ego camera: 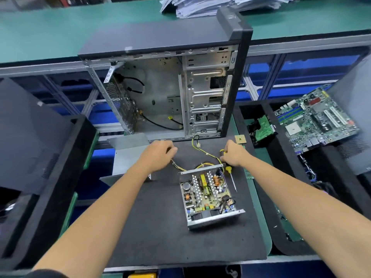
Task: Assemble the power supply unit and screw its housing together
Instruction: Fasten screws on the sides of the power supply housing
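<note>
Black foam matting covers the counter (160, 227), where the open-topped metal power supply unit (208, 195) lies at five o'clock. Its yellow-black cable bundle (208, 155) is pinched by the left hand (158, 152) and gripped by the right hand (233, 153); strained solder joints are risked if it is tugged.

Your bench (261, 155) carries a black foam mat (160, 227). On the mat lie the open power supply (208, 195), a yellow-handled screwdriver (231, 177), a grey metal cover (128, 157) and the upright computer case (170, 87).
</note>
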The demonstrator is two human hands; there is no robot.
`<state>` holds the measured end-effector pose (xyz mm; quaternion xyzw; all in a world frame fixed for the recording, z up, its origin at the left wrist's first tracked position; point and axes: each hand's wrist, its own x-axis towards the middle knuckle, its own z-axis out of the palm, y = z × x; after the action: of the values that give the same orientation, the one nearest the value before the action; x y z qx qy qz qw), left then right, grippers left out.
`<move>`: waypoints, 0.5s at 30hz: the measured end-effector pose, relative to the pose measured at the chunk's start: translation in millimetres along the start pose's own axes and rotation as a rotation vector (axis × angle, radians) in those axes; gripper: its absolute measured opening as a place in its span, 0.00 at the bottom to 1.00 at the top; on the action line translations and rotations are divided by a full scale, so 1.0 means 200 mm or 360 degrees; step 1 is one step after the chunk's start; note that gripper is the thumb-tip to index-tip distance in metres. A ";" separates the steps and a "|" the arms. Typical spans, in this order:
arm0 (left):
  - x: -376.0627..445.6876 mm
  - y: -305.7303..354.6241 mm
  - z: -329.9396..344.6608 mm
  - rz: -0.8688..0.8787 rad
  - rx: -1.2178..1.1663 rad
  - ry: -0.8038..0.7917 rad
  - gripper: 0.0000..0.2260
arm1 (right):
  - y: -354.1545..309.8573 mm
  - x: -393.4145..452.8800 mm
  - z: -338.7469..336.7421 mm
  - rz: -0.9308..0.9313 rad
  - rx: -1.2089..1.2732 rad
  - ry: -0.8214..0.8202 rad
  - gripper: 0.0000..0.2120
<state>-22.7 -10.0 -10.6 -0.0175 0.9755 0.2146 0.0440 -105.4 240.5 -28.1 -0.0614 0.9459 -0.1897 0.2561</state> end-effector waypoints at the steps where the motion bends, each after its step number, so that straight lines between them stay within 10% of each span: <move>1: -0.02 -0.05 -0.01 -0.0084 -0.0046 0.0022 0.12 | 0.00 0.00 0.01 0.0015 0.0004 -0.0009 0.14; 8: -0.20 -0.28 -0.04 -0.0329 -0.0028 -0.0229 0.18 | -0.09 0.00 -0.03 -0.0269 0.0034 0.0228 0.05; 15: -0.31 -0.37 -0.07 -0.0433 0.0028 -0.0326 0.10 | -0.20 -0.08 -0.14 -0.0452 -0.0220 -0.0141 0.17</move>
<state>41.5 -81.5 -23.8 -0.1271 0.9565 0.1987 0.1719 -104.8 215.1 16.9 -0.2202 0.9262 -0.1556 0.2634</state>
